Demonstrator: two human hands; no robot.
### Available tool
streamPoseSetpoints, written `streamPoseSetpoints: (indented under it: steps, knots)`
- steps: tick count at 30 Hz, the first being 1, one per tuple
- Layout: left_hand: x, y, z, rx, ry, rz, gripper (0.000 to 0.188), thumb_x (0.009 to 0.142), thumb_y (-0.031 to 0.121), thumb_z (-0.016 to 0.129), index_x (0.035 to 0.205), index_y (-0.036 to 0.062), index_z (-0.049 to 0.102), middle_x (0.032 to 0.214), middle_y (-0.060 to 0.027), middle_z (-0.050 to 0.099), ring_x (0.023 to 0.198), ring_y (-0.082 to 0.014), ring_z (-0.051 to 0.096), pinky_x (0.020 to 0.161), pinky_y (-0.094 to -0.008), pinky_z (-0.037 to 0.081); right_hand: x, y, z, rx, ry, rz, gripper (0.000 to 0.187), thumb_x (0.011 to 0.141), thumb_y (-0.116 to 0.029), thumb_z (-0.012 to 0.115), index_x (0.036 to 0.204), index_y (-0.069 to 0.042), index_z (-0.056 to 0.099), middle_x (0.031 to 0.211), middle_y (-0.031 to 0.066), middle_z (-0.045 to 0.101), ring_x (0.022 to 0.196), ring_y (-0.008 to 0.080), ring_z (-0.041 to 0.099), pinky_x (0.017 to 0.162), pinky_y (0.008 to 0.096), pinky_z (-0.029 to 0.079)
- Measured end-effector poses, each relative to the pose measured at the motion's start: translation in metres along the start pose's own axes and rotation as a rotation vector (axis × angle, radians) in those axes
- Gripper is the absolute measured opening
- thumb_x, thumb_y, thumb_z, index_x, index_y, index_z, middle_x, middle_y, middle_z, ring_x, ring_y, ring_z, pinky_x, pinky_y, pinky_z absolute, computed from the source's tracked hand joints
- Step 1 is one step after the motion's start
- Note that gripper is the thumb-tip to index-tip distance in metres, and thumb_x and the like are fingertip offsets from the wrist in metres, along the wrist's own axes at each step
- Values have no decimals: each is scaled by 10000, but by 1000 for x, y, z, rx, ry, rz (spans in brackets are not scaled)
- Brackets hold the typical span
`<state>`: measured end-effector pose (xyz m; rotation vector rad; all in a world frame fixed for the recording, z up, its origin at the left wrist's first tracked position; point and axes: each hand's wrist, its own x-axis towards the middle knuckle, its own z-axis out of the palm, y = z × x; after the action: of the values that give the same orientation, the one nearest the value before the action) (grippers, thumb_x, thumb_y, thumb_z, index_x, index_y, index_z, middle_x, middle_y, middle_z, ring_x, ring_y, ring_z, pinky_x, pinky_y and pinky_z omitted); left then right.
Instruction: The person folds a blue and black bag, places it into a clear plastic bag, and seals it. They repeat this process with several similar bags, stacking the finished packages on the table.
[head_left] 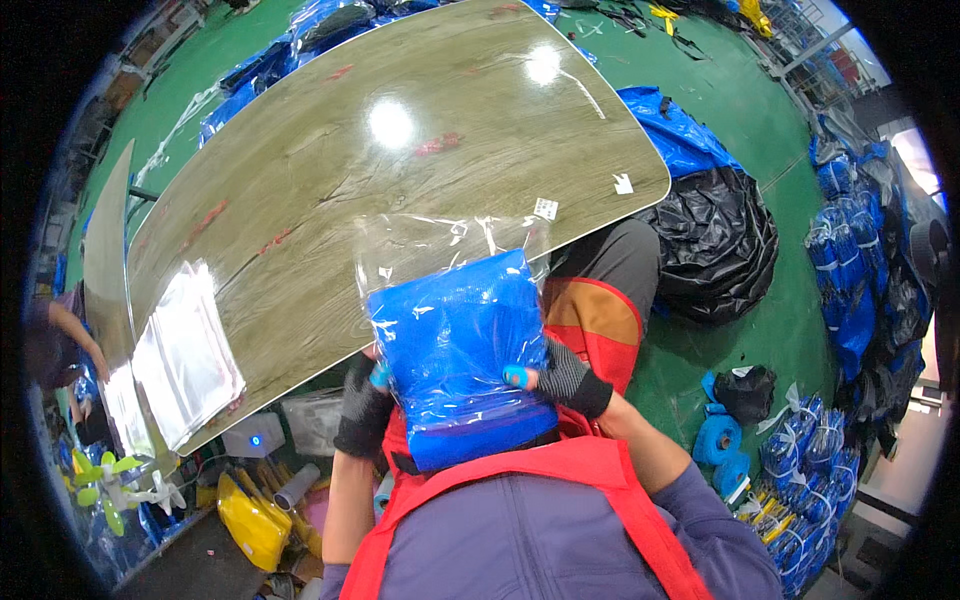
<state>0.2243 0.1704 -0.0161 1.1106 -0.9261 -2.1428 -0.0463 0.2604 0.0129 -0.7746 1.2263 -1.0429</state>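
I hold a folded blue mesh bundle (455,355) inside a clear plastic bag (440,245), upright in front of my chest at the near edge of the wooden table (350,170). My left hand (362,405), in a dark fingerless glove with blue fingertips, grips the bag's lower left side. My right hand (560,380), gloved the same way, grips its lower right side. The bag's open top lies loose above the bundle, over the table edge.
A stack of clear plastic bags (185,350) lies at the table's left end. A black sack (715,245) and a blue sack (675,130) sit on the green floor to the right, with bagged blue bundles (800,450) further right. Another person's arm (70,335) shows at far left.
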Motion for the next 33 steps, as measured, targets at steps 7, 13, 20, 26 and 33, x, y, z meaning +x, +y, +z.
streamPoseSetpoints:
  steps: [7, 13, 20, 26, 33]
  knots:
    - [2, 11, -2, 288, -97, -89, 675, 836, 352, 715, 1354, 20, 437, 1260, -122, 565, 1127, -227, 542, 960, -369, 444, 5, 20, -14, 98, 33, 37, 611, 830, -452, 697, 1222, -4, 560, 1121, 114, 640, 1017, 183, 590, 881, 331, 487]
    - [-3, 0, -2, 321, -53, 70, 549, 925, 277, 615, 1378, 31, 423, 1297, -88, 540, 1109, -190, 540, 953, -334, 436, 17, 22, -20, 164, 246, -25, 563, 816, -424, 721, 1190, -21, 602, 1060, 95, 668, 979, 170, 606, 846, 329, 500]
    - [19, 10, -3, -14, 29, 163, 523, 929, 393, 586, 1299, 34, 500, 1179, -97, 596, 1004, -174, 581, 869, -324, 486, 4, 12, 1, -35, 23, 161, 611, 816, -475, 706, 1200, -11, 597, 1071, 109, 671, 992, 183, 614, 877, 337, 490]
    - [8, -6, 3, 226, 96, -191, 506, 928, 335, 611, 1303, 11, 507, 1147, -64, 627, 980, -148, 581, 867, -307, 468, 16, 5, 4, -51, 260, -31, 600, 824, -467, 697, 1201, -16, 579, 1082, 115, 664, 983, 193, 618, 870, 342, 497]
    - [6, -14, -13, 187, 156, 106, 507, 937, 352, 586, 1291, -1, 503, 1145, -107, 622, 1000, -179, 584, 876, -307, 463, 6, 19, 7, 19, 18, 11, 603, 827, -458, 695, 1216, -12, 578, 1100, 119, 660, 987, 187, 617, 870, 350, 499]
